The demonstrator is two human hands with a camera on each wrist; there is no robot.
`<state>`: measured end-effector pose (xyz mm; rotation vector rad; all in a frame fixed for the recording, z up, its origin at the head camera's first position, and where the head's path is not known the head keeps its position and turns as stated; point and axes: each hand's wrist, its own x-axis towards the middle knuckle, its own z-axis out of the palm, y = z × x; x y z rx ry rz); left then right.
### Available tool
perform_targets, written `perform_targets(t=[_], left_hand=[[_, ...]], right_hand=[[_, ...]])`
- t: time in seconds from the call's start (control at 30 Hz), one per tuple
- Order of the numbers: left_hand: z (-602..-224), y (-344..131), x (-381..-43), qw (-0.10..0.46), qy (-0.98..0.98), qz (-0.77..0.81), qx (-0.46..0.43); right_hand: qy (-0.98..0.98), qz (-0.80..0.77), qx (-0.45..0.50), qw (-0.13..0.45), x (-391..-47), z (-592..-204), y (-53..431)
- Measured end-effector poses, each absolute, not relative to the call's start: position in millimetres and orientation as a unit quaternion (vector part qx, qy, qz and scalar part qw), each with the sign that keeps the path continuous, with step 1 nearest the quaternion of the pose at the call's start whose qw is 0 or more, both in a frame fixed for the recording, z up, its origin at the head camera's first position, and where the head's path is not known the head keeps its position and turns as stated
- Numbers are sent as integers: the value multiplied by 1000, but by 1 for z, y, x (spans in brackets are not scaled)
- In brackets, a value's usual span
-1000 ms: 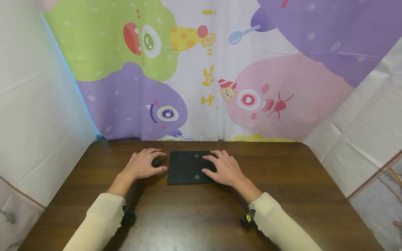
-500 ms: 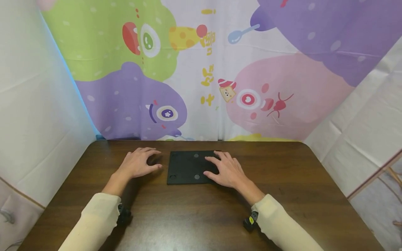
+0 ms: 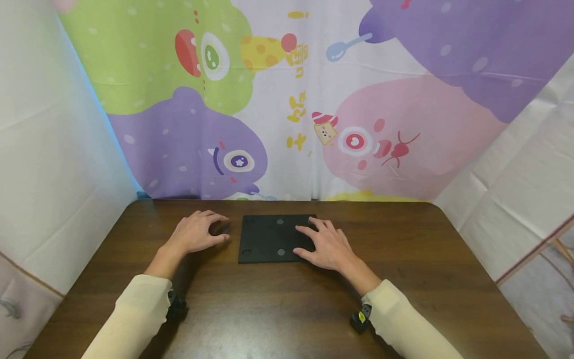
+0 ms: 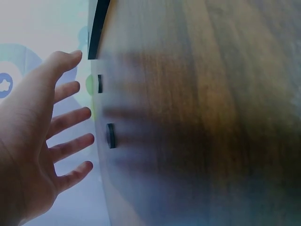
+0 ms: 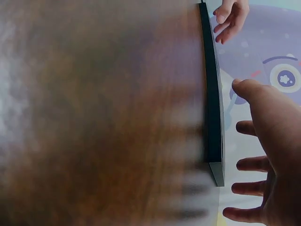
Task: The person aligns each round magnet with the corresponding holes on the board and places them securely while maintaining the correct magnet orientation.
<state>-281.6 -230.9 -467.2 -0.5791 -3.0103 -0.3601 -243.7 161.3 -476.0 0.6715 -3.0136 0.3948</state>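
A flat black rectangular board (image 3: 264,239) lies on the table, with two grey round spots down its middle and ring-shaped marks at its left corners. My left hand (image 3: 194,233) is just left of the board, fingers spread and loosely bent, holding nothing. In the left wrist view, two small black discs, a nearer disc (image 4: 111,135) and a farther disc (image 4: 100,84), lie on the table beyond its fingertips. My right hand (image 3: 326,244) is over the board's right end, fingers spread and nothing in its grasp; it hides part of that end.
The brown wooden table (image 3: 278,309) has rounded far corners. Right behind its far edge hangs a cartoon-printed curtain (image 3: 287,109). White cloth walls (image 3: 45,124) stand on both sides. Dark camera units are strapped at both wrists.
My left hand has moved left, away from the board's edge, then stayed nearly still. My right hand has drifted slightly right and nearer to me. The board has stayed in place.
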Motion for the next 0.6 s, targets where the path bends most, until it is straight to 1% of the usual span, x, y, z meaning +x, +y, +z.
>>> perform_targets(t=[0.2, 0.6], left_hand=[[-469, -231, -281, 27, -975, -109, -190], [-473, -229, -284, 28, -975, -116, -190]], right_hand=[[-970, 121, 212, -4, -243, -479, 162], [-974, 115, 196, -21, -242, -475, 160]])
